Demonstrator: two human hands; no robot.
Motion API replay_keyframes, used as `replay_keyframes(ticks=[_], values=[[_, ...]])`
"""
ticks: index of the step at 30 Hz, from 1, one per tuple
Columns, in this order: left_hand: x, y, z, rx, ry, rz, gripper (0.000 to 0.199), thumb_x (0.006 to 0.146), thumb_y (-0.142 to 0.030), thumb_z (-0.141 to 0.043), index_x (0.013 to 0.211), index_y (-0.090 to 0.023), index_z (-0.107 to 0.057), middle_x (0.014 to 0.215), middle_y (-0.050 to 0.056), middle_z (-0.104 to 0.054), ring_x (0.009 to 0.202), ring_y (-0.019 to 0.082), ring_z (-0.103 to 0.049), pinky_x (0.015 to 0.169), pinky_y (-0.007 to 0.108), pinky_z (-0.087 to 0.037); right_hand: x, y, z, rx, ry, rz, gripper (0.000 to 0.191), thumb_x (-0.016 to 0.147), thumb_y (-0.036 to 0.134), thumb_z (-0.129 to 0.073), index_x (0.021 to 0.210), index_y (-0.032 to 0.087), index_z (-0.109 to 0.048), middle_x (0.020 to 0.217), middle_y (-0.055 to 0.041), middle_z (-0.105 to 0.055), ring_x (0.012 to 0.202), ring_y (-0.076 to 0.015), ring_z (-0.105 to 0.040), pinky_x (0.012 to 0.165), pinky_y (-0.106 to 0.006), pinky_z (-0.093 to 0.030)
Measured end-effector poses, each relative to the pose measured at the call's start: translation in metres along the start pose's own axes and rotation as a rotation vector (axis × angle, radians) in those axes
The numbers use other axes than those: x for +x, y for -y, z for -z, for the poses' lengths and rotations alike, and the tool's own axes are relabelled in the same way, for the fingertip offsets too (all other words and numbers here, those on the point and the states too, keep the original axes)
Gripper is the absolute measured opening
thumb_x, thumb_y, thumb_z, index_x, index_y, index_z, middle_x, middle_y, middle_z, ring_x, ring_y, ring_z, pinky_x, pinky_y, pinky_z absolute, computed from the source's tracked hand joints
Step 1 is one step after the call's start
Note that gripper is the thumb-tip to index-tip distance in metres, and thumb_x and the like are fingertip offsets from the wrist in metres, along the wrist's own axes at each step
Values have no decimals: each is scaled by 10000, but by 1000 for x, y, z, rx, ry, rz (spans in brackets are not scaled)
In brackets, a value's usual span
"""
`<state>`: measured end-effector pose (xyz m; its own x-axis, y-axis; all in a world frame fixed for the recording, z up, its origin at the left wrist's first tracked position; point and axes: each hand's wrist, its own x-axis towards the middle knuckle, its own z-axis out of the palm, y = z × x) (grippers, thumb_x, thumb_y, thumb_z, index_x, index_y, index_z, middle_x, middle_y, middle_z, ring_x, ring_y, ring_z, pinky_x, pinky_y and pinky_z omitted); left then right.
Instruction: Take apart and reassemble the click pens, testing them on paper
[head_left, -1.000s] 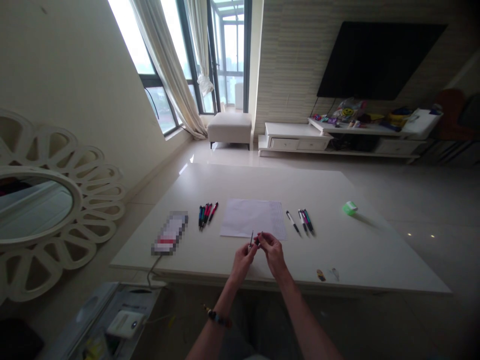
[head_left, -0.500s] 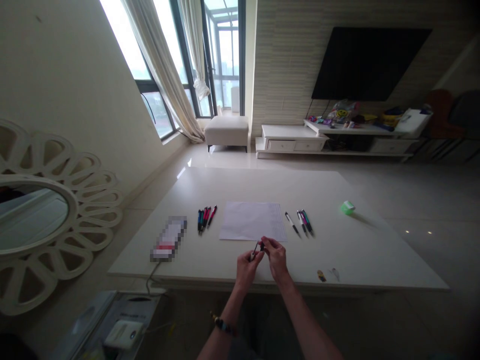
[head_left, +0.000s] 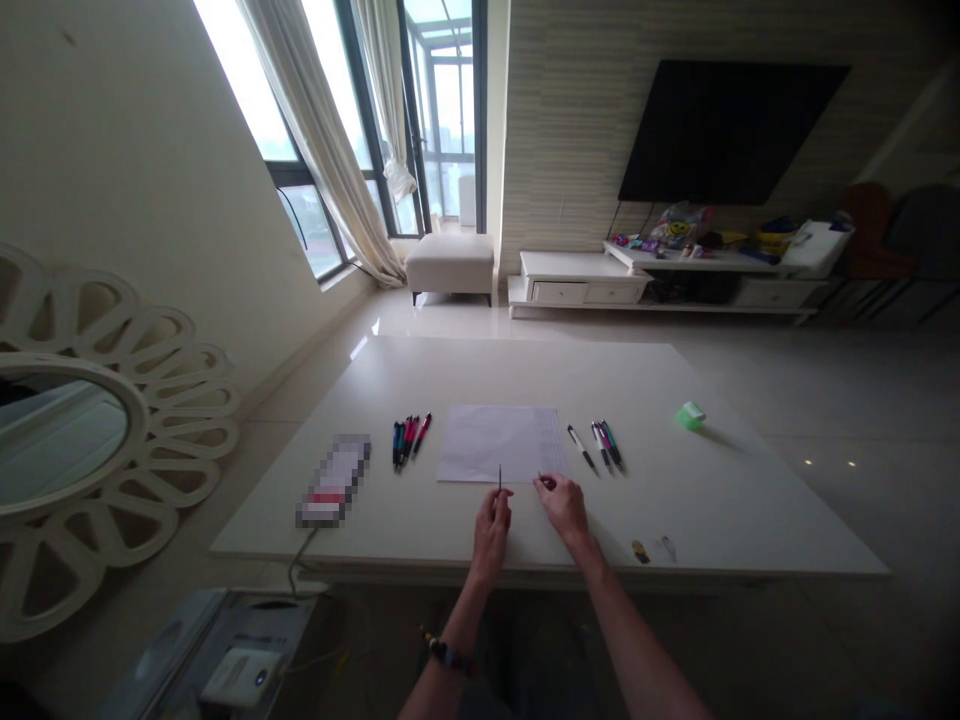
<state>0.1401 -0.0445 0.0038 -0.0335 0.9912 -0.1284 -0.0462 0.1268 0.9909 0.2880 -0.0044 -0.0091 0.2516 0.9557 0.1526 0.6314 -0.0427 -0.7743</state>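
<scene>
My left hand (head_left: 491,532) stands at the near edge of the white sheet of paper (head_left: 499,443), pinching a thin upright pen refill (head_left: 500,479) between its fingertips. My right hand (head_left: 562,505) is a little to the right, and its fingertips hold a small dark pen part (head_left: 547,483) just below the paper's corner. Left of the paper lies a bunch of coloured pens (head_left: 407,440). To the right are a single black-and-white pen (head_left: 583,449) and a small group of pens (head_left: 607,445).
The pens and paper lie on a large white table (head_left: 697,500). A pixelated package (head_left: 334,480) lies at its left, a green block (head_left: 691,415) at its far right, and two small items (head_left: 640,551) near its front edge. A cable hangs over the left edge.
My hands have come apart, with the left holding the refill and the right holding the dark part. The view has shifted slightly.
</scene>
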Motion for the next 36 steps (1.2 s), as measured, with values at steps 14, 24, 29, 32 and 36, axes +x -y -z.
replay_keyframes(ticks=[14,24,29,32,36], values=[[-9,6,-5,-64,55,89,467,724,-610,-491,855,-164,-540,577,-53,-420,465,49,-314,433,174,-252,-24,58,-8,414,94,-13,384,755,483,-532,759,127,-678,635,-67,-671,557,-166,-593,547,-250,-464],[-12,5,5,11,32,148,431,719,-612,-466,778,-188,-509,491,-90,-292,409,46,-259,387,165,-190,15,22,8,-64,173,-75,189,672,327,-595,607,167,-674,633,-80,-693,623,-194,-644,593,-238,-439],[-13,6,0,20,76,171,446,716,-621,-465,768,-181,-523,475,-92,-290,398,44,-257,384,169,-181,-11,20,12,144,120,-37,347,764,433,-512,700,149,-701,655,-86,-693,609,-204,-630,561,-255,-445],[-16,7,-6,15,121,160,491,714,-633,-465,820,-163,-558,485,-79,-347,406,45,-276,391,179,-204,-39,26,3,386,213,-48,443,760,520,-509,788,126,-708,682,-88,-693,606,-196,-617,557,-257,-466],[-21,9,-9,6,128,122,522,732,-618,-461,921,-146,-575,525,-62,-413,423,44,-287,402,183,-225,-52,34,-7,476,160,-114,472,697,564,-567,766,116,-701,710,-103,-691,622,-196,-614,572,-266,-484]])
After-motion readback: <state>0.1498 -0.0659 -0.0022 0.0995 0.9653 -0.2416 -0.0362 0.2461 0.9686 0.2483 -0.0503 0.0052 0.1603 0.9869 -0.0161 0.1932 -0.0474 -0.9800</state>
